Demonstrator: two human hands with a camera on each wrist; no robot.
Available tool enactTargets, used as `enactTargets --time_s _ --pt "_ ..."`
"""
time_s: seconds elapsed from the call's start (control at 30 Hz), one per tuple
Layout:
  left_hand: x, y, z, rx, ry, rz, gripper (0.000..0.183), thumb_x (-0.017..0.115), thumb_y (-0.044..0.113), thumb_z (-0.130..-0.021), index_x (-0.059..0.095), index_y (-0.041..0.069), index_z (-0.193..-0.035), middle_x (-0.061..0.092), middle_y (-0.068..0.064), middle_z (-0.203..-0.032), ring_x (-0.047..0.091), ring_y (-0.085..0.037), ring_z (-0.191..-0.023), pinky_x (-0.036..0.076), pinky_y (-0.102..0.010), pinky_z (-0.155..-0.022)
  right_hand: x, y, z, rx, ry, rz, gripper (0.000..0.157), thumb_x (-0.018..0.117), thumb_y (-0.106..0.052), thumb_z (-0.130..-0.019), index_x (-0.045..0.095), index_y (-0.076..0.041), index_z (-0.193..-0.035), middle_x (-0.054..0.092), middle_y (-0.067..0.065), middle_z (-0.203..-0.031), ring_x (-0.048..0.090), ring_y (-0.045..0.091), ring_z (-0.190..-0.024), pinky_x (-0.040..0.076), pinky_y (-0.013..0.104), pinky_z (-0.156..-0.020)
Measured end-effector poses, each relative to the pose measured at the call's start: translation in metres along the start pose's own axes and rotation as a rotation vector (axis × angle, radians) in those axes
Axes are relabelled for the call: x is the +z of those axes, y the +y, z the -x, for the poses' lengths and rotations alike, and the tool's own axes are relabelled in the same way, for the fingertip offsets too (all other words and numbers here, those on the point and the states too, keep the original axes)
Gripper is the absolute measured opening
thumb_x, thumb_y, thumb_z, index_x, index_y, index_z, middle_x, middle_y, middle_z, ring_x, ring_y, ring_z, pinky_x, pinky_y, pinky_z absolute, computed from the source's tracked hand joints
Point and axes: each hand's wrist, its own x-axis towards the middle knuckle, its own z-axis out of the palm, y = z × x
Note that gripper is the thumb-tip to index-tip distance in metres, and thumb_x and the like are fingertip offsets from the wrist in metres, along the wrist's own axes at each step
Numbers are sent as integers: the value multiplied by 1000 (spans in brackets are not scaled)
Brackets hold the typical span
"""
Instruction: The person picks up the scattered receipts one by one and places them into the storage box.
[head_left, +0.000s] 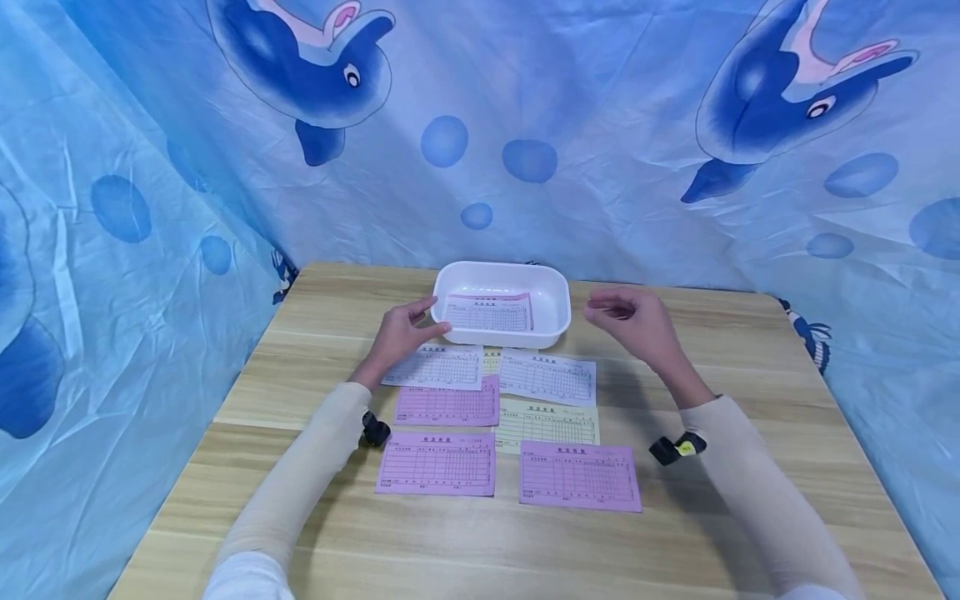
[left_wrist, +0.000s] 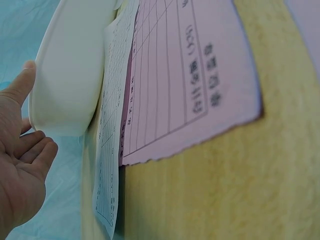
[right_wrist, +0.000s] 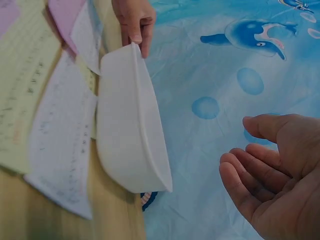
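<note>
A white plastic tray stands toward the back of the table, with printed receipt slips lying in it. My left hand holds the tray's left end, thumb at the front rim and fingers around the side. To the right of the tray, my right hand hovers with loosely curled fingers and nothing in them. The right wrist view shows that hand apart from the tray. Just in front of the tray lie a white slip overlapping a pink slip, and another white slip.
Nearer on the wooden table lie a yellow slip, a pink slip at front left and another pink slip at front right. A blue dolphin-print cloth hangs close behind the tray and along the sides.
</note>
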Motion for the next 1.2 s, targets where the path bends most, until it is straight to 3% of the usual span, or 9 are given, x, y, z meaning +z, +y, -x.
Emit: enactTargets --time_s 0.4,0.7,0.9,1.2 --pt "-1 0 1 -11 0 3 76 83 41 -86 55 5 -146 51 -11 -153 52 -33 -138 47 -42 -114 -11 18 63 54 -45 78 38 77 -34 -93 74 -5 -119 76 11 -109 73 17 -91 59 17 -74" --pt "-1 -1 2 -23 -7 4 75 83 40 -87 54 5 -147 49 -12 -154 51 -33 -140 46 -42 -115 -12 33 102 110 -57 135 34 79 -28 -92 75 -5 -117 77 10 -108 73 19 -91 59 18 -75" --pt "-2 -1 2 -24 -10 3 77 83 43 -86 54 7 -148 49 -11 -155 50 -33 -140 46 -42 -115 -8 43 125 169 -68 150 31 80 -23 -91 75 -6 -117 77 8 -107 73 20 -91 60 19 -74" --pt "0 -1 -1 -20 -7 -7 77 82 44 -86 54 8 -148 50 -10 -154 51 -33 -139 47 -41 -114 -5 51 149 250 -100 127 45 79 -37 -91 72 -6 -122 76 8 -110 72 18 -92 59 20 -75"
